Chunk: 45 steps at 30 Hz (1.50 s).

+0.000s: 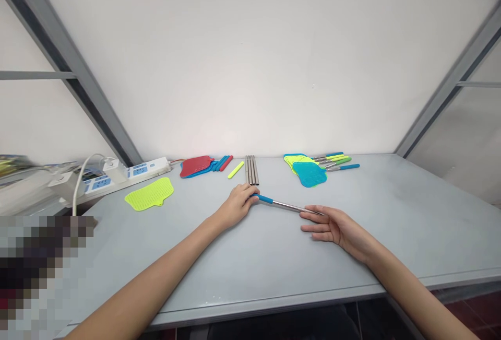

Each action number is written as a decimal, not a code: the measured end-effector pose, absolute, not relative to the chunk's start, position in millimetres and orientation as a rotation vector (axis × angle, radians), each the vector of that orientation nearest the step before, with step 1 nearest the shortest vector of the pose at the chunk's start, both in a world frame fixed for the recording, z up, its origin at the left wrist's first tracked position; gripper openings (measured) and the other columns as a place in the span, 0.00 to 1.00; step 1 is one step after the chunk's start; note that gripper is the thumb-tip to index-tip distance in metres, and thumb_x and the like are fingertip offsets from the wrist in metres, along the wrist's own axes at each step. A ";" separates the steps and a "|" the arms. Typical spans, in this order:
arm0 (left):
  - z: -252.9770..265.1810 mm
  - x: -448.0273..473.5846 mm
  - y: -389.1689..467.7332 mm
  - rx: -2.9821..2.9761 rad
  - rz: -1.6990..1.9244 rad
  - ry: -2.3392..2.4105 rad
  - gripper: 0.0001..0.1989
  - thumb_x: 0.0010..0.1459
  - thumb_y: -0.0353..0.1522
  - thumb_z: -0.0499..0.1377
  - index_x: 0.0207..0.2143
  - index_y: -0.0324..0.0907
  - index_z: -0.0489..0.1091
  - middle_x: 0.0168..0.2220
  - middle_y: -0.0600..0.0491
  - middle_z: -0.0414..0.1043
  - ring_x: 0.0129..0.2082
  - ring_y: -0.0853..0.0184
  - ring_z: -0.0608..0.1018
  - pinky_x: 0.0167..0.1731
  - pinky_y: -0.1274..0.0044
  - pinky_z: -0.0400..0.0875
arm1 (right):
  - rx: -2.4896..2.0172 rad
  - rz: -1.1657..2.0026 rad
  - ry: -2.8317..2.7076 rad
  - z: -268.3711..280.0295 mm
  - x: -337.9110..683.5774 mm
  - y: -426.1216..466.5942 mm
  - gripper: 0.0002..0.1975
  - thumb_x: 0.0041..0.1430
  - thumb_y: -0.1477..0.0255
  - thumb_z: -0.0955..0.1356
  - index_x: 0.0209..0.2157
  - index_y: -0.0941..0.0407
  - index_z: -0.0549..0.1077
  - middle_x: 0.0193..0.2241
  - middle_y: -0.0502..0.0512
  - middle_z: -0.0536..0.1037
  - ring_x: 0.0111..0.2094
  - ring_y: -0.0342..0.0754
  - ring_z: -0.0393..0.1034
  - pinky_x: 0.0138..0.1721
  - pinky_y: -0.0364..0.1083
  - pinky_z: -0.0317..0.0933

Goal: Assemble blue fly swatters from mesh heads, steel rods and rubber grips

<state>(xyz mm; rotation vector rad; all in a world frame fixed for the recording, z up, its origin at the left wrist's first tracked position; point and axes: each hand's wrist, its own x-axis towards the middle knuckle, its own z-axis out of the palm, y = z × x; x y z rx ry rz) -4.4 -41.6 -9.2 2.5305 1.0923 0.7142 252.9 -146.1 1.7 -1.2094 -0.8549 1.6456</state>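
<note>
A fly swatter handle (pixel 288 206), a thin metal rod with a blue grip, spans the gap between my hands above the grey table. My left hand (pixel 238 205) has its fingers closed round the blue grip end. At the rod's far end, my right hand (pixel 332 226) holds it between thumb and index finger, the other fingers stretched out. No swatter head is on this rod where it shows; its right tip is partly hidden by the fingers. Just beyond my left hand lie several bare metal tubes (pixel 252 170) and a yellow grip (pixel 236 170).
A yellow-green swatter head (pixel 151 195) lies at the left. Red and blue heads (pixel 196 165) are stacked behind, beside blue and red grips (pixel 226 163). Swatters with handles (pixel 310 174) are piled at the back right. A power strip (pixel 135 174) with plugs and a white cable stands at the left edge.
</note>
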 end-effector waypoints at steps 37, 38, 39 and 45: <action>-10.5 23.7 -87.7 2.620 0.556 0.983 0.17 0.56 0.22 0.42 0.45 0.42 0.60 0.37 0.49 0.61 0.38 0.65 0.64 0.42 0.70 0.62 | -1.211 1.531 -0.978 3.9 246.5 -149.9 0.27 0.54 0.65 0.65 0.55 0.49 0.55 0.46 0.59 0.71 0.36 0.51 0.73 0.36 0.49 0.69; -10.5 23.8 -87.0 2.609 0.564 0.996 0.17 0.56 0.23 0.42 0.45 0.42 0.60 0.37 0.49 0.61 0.38 0.65 0.64 0.41 0.70 0.62 | -1.206 1.519 -0.970 3.6 246.3 -149.9 0.28 0.54 0.65 0.64 0.55 0.49 0.52 0.46 0.59 0.71 0.35 0.51 0.73 0.36 0.50 0.69; -10.5 23.8 -86.3 2.594 0.577 1.007 0.16 0.56 0.23 0.42 0.44 0.42 0.61 0.37 0.49 0.61 0.38 0.65 0.64 0.41 0.70 0.62 | -1.204 1.504 -0.961 3.0 246.3 -149.7 0.29 0.54 0.65 0.64 0.56 0.48 0.50 0.45 0.59 0.71 0.34 0.51 0.73 0.35 0.50 0.69; -11.1 23.1 -84.4 2.499 0.675 1.042 0.15 0.58 0.26 0.40 0.45 0.43 0.60 0.39 0.49 0.62 0.39 0.65 0.65 0.42 0.70 0.62 | -1.233 1.298 -0.814 -6.0 252.9 -143.6 0.25 0.51 0.68 0.66 0.51 0.47 0.57 0.37 0.52 0.69 0.37 0.50 0.71 0.29 0.48 0.71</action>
